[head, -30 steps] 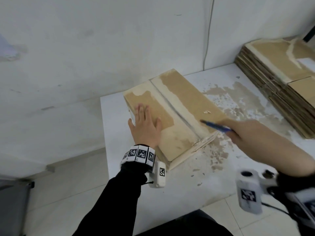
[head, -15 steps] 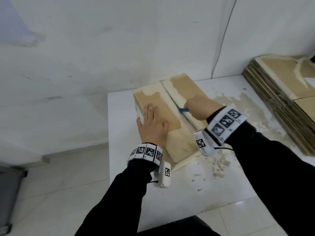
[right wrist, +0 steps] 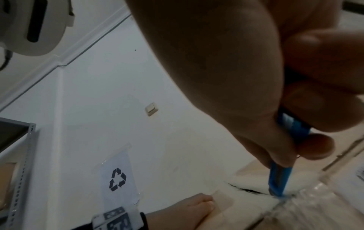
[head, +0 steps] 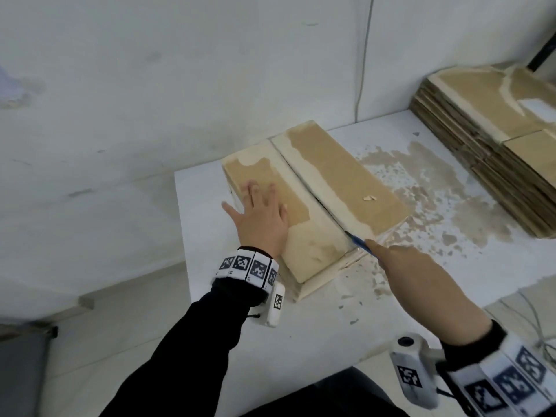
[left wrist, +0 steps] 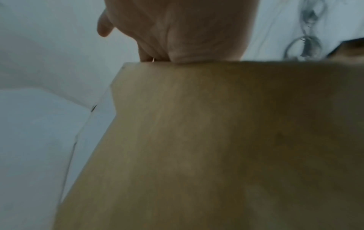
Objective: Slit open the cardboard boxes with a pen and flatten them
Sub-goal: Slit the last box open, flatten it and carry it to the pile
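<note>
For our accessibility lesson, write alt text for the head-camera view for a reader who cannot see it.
A person's right hand draws a blue pen along the centre seam of a cardboard box on a white table, while the left hand presses flat on the box top. A stack of flattened boxes lies to the right.

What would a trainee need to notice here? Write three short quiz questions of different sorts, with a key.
1. True or false: the left hand lies flat on the cardboard box.
2. The pen in the right hand is: A red, B blue, C black.
3. Where along the centre seam is the pen tip?

Key
1. True.
2. B.
3. At the near end, by the box's front edge.
</note>
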Available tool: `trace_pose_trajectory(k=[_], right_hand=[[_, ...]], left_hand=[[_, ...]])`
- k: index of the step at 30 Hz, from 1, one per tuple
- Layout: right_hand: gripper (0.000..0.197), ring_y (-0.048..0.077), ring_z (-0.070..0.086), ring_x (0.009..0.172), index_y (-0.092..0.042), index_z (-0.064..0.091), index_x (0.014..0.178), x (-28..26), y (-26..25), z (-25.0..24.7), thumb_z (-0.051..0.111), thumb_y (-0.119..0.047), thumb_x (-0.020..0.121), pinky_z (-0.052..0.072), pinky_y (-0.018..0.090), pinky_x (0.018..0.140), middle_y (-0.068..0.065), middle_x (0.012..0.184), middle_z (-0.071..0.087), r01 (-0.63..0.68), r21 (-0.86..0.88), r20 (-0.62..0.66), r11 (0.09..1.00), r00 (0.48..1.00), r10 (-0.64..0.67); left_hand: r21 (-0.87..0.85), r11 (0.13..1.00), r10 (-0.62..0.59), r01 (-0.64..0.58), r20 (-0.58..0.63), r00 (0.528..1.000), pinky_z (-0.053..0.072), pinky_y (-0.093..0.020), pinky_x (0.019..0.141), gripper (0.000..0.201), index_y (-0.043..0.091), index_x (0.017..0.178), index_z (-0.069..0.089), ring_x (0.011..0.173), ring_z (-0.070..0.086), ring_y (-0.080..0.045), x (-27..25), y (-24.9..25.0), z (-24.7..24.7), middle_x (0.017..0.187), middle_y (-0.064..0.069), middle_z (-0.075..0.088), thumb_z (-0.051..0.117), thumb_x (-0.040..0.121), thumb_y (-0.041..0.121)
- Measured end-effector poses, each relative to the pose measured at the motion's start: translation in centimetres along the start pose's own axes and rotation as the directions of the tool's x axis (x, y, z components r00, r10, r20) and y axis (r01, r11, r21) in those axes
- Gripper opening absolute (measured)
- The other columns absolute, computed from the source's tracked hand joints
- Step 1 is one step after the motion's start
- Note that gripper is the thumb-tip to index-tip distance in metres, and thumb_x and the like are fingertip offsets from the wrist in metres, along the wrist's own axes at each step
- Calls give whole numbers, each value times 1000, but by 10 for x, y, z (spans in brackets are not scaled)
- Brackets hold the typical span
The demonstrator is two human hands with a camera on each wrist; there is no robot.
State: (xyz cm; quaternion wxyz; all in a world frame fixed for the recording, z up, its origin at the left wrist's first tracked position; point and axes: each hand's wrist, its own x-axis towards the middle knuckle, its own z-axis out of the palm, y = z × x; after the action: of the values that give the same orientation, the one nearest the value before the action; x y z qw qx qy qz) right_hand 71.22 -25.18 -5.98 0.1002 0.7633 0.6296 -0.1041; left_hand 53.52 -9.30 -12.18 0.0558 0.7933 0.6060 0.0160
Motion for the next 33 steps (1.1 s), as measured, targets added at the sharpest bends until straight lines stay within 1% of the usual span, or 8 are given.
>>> trace_pose_trajectory(k=[2,5,10,16,23,26,29,33], right_hand=[[61,6,29,53,-25,22,147,-5,-2,4,35,1,93,23,24,44,-8,68,31,-31,41,6,999,999,31],[59,6,29,53,-24,23,147,-7,-3,9,35,0,95,22,23,43,-7,69,34,-52,86,-2,995,999,52],[62,9,22,52,-18,15,151,-8,-14,7,32,1,95,15,24,44,-1,70,28,-92,22,-53,996,994,93],[53,19,47,63,-24,35,142,9,-1,1,34,0,95,36,25,53,1,74,45,-24,236,-6,971,1000,26],[39,3,40,41,-28,51,134,-17,29,9,36,-13,101,32,15,45,10,77,63,-30,680,56,732,998,-11],[39,4,32,42,-29,49,136,-16,25,20,37,-15,101,29,17,44,-7,61,47,-101,870,138,482,990,-41],[37,8,25,45,-32,54,130,-29,23,22,41,-12,101,25,19,41,-7,59,41,-148,948,236,282,922,-308],[42,6,40,45,-54,54,117,-44,47,15,46,-17,98,36,21,46,-3,70,59,7,848,67,530,990,-121]], left_hand=[[36,955,296,-295,-19,955,14,-60,109,44,21,143,34,140,23,-33,2,3,-3,150,-13,27,25,101,31],[-45,648,757,-760,-69,650,27,-38,102,41,10,120,58,118,51,-29,8,12,-2,126,-12,55,31,96,29],[-19,527,849,-850,-47,527,35,-36,96,41,12,118,57,109,48,-22,22,14,-2,116,-4,55,34,92,36],[-91,559,817,-824,-107,567,34,-39,93,36,16,95,53,96,43,-21,27,28,-2,99,0,48,35,89,45],[-167,542,780,-824,-264,567,30,-35,97,34,13,91,51,89,44,-20,30,29,0,91,0,51,38,92,44],[-146,557,769,-818,-283,573,28,-34,95,36,14,92,49,88,43,-18,29,26,1,90,2,49,38,92,48],[-157,571,742,-806,-323,588,27,-34,92,38,14,90,48,87,41,-18,28,28,-2,90,1,49,38,92,50],[-93,573,784,-814,-229,577,29,-35,92,42,12,94,52,96,43,-21,30,31,-1,99,-3,51,39,91,52]])
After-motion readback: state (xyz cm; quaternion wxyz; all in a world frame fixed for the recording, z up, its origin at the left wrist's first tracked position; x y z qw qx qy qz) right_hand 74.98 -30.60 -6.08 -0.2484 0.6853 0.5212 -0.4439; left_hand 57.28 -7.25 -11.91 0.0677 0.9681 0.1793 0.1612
